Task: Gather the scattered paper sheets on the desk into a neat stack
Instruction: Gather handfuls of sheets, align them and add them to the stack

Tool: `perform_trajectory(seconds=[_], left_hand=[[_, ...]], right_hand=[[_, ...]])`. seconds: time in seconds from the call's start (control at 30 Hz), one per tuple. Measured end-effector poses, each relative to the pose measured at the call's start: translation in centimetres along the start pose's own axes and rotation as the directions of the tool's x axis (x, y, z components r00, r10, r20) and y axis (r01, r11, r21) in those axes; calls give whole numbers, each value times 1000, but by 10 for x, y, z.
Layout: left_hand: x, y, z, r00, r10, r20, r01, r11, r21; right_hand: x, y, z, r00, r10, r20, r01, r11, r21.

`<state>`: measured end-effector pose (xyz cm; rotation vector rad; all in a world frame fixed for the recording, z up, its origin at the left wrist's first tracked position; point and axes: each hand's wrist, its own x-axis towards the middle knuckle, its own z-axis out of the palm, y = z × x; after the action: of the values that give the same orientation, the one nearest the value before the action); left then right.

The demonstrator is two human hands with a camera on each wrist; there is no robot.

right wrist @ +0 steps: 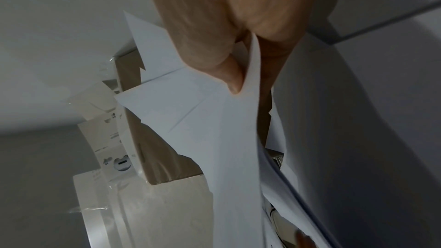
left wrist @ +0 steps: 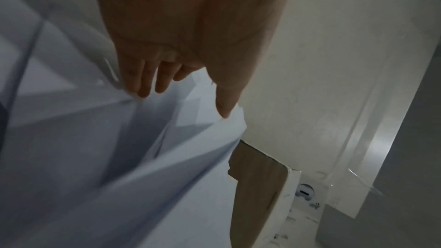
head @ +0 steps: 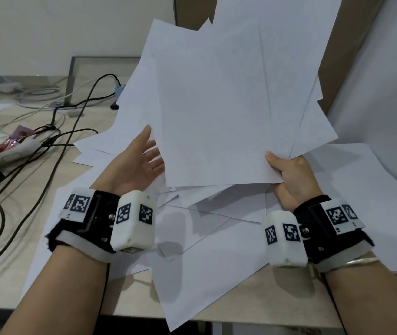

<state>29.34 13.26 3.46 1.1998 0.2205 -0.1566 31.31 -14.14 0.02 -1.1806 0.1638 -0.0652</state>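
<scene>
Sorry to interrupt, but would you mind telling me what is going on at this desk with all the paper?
A person is gathering loose white sheets. The right hand pinches a fanned, uneven bunch of sheets by its lower corner, lifted off the desk. The left hand is open, palm toward the bunch's left edge. More sheets lie scattered underneath, one overhanging the desk's front edge. Cables lie to the left.

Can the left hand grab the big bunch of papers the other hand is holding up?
Probably yes. The left hand is open, fingers straight, right at the left edge of the raised sheets, and nothing sits between them. The right hand already pinches their lower right corner.
</scene>
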Motion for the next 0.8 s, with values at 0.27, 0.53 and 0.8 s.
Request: perform_trajectory(seconds=[0.27, 0.53, 0.8], left_hand=[[11, 21, 4, 999, -49, 9, 50, 996, -70], [12, 5, 5, 974, -204, -102, 224, 942, 250], [10, 2, 9, 975, -97, -199, 135, 973, 189]], right_hand=[[2, 4, -1, 999, 41, 4, -41, 995, -95], [9, 10, -6, 996, 89, -16, -90, 975, -202], [4, 3, -9, 991, 107, 83, -82, 962, -260]])
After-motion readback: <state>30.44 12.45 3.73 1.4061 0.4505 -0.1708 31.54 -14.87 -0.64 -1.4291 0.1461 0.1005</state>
